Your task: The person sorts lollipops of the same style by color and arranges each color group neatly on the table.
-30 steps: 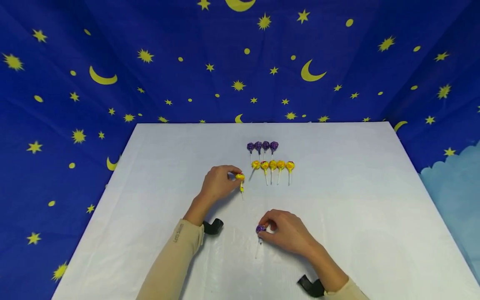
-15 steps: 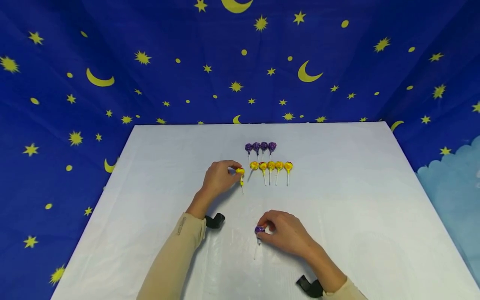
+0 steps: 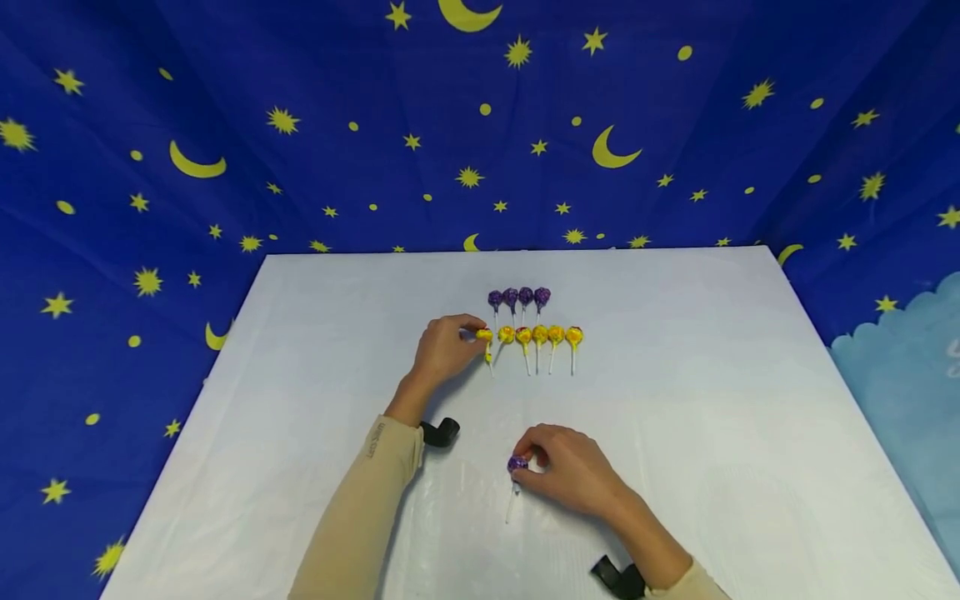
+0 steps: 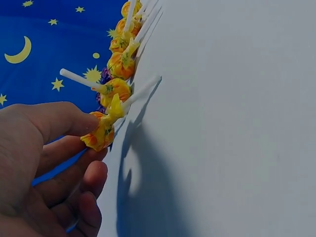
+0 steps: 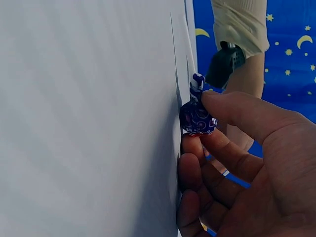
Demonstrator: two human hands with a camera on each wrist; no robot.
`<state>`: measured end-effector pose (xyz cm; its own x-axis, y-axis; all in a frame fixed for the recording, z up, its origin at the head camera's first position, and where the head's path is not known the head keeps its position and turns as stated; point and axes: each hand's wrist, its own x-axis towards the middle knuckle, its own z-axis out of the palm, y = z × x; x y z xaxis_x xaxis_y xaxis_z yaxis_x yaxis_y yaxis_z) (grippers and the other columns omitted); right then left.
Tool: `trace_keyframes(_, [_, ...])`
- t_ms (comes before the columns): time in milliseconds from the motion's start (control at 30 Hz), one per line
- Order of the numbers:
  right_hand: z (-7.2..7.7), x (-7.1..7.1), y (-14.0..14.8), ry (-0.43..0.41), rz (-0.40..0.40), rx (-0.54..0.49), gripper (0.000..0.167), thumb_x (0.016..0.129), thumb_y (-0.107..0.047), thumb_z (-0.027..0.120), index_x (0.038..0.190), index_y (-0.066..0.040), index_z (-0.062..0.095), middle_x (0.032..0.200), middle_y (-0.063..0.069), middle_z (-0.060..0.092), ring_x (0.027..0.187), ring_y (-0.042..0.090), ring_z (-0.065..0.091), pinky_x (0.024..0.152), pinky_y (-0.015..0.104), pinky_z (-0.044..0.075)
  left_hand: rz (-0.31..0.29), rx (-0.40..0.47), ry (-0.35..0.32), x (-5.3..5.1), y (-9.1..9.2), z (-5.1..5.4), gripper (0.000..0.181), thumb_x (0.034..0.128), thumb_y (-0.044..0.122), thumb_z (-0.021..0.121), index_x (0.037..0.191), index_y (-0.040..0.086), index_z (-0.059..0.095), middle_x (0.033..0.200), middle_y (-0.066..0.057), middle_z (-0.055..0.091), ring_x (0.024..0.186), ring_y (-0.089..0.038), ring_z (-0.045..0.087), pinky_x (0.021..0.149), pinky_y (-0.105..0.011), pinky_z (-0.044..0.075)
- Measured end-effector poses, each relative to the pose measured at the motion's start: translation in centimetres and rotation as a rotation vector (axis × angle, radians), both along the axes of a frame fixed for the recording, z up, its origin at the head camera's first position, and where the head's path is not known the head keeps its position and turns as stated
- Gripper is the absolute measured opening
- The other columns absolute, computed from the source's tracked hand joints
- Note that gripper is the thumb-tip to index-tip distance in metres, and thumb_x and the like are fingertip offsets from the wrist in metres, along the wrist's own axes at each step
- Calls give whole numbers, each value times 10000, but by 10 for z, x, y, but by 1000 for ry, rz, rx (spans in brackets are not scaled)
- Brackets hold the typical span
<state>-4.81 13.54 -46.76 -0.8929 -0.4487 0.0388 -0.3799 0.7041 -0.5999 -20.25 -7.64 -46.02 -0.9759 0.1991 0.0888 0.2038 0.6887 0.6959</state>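
Observation:
My left hand pinches a yellow-wrapped lollipop by its head, at the left end of a row of several yellow lollipops. In the left wrist view its white stick points away over the table, close beside the neighbouring yellow lollipop. Nearer the front, my right hand holds a purple-wrapped lollipop between thumb and fingers, its stick pointing toward the table's front. Behind the yellow row lie several purple lollipops, lined up side by side with their sticks toward me.
A white table carries everything. Blue cloth with yellow stars and moons hangs behind it and along both sides. Black wrist cameras stick out from both wrists.
My left hand has carried its yellow lollipop away from me, up to the left end of the yellow row. The right hand has stayed nearly in place with the purple lollipop.

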Motion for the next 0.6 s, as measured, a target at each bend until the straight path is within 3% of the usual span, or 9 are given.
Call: trace_keyframes(600, [3,2,0,6,-11,-11,185,780,-370,789,882,-265,676,735,-153,548,665,23,494,588,235,405,12,7,29,-5,6,-13,203,857,230,723,1046,159,738,922,27,696,721,-107,585,653,-323,464])
